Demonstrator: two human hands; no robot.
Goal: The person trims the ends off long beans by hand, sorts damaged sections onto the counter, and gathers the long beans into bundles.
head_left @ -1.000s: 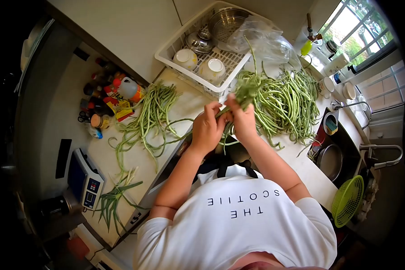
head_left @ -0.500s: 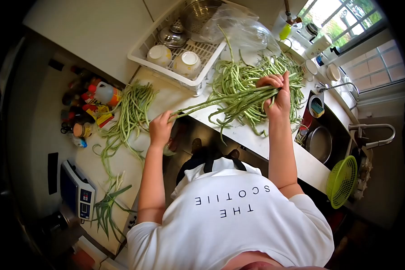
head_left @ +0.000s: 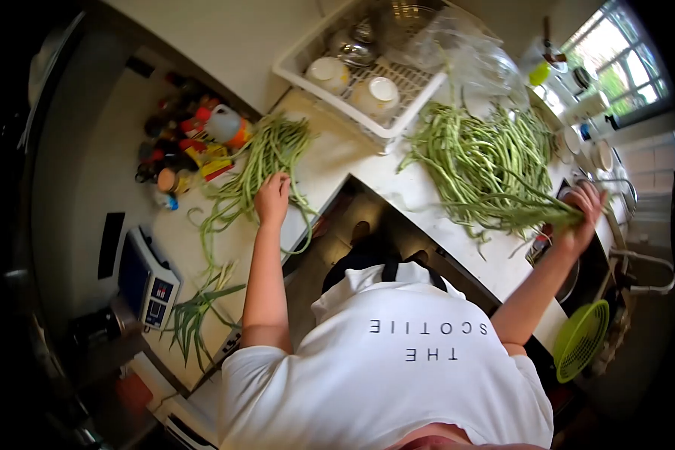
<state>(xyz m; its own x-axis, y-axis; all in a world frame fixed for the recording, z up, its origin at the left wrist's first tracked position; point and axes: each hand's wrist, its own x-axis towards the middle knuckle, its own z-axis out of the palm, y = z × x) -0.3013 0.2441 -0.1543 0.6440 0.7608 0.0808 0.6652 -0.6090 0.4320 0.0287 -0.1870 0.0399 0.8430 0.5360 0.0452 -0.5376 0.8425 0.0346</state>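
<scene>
My left hand (head_left: 272, 199) is over the near edge of a loose pile of green long beans (head_left: 277, 146) on the left counter. Its fingers are closed on a few beans, one of which loops down over the counter edge. My right hand (head_left: 583, 217) is at the right, by the sink, gripping the ends of a bundle of long beans (head_left: 529, 214). The bundle trails left across the front of a larger pile of long beans (head_left: 484, 157) on the counter.
A white dish rack (head_left: 386, 133) with upturned bowls stands at the back. Bottles and jars (head_left: 225, 124), a weighing scale (head_left: 150, 281) and leafy greens (head_left: 195, 322) are at the left. A green colander (head_left: 581, 341) stands at the right, below the sink taps (head_left: 645, 274).
My left hand has moved to the left pile with beans drawn from the bundle. My right hand has swung right toward the sink, carrying the bundle's ends. The view has shifted.
</scene>
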